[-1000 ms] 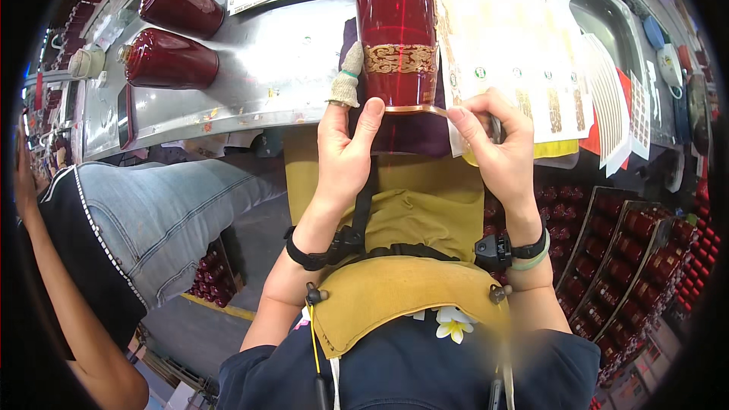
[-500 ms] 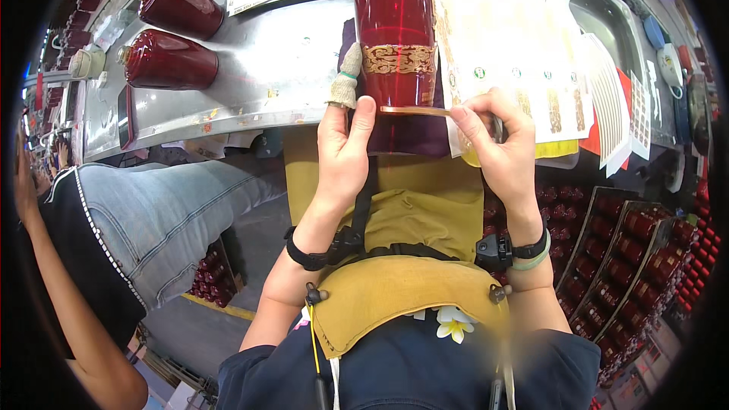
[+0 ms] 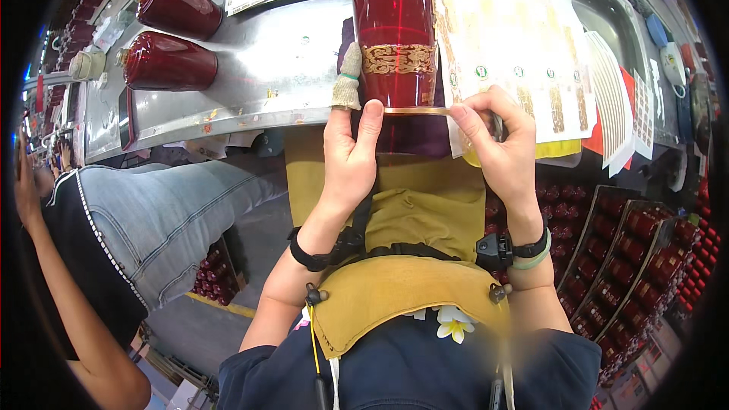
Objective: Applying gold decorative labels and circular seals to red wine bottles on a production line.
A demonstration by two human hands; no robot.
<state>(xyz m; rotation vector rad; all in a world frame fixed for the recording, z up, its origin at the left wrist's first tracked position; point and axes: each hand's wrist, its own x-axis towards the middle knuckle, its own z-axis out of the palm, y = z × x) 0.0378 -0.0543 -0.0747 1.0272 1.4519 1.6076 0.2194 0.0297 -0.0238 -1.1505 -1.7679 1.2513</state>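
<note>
A dark red glass bottle [image 3: 393, 11] with an ornate gold band [image 3: 399, 59] lies in front of me, its base toward me. Across the base end runs a thin gold strip [image 3: 416, 111]. My right hand [image 3: 497, 133] is closed, pinching the strip's right end between thumb and bent forefinger. My left hand [image 3: 351, 156] has its thumb at the strip's left end. Its forefinger, in a knitted finger cover [image 3: 348, 80], stretches along the bottle's left side, apart from the thumb. The other left fingers are hidden. A dark purple cloth [image 3: 414, 137] lies under the bottle.
Several similar red bottles [image 3: 171, 61] lie on the metal table [image 3: 258, 53] at left. Sheets of gold labels [image 3: 516, 53] cover the right side, with striped sheets [image 3: 611, 102] beyond. A co-worker in jeans [image 3: 159, 220] stands close at left. Racks of red bottles [image 3: 630, 247] stand below right.
My left hand has shifted slightly right, bringing its thumb up to the strip's left end. The strip now sits level against the bottle's base. My right hand stays nearly still.
</note>
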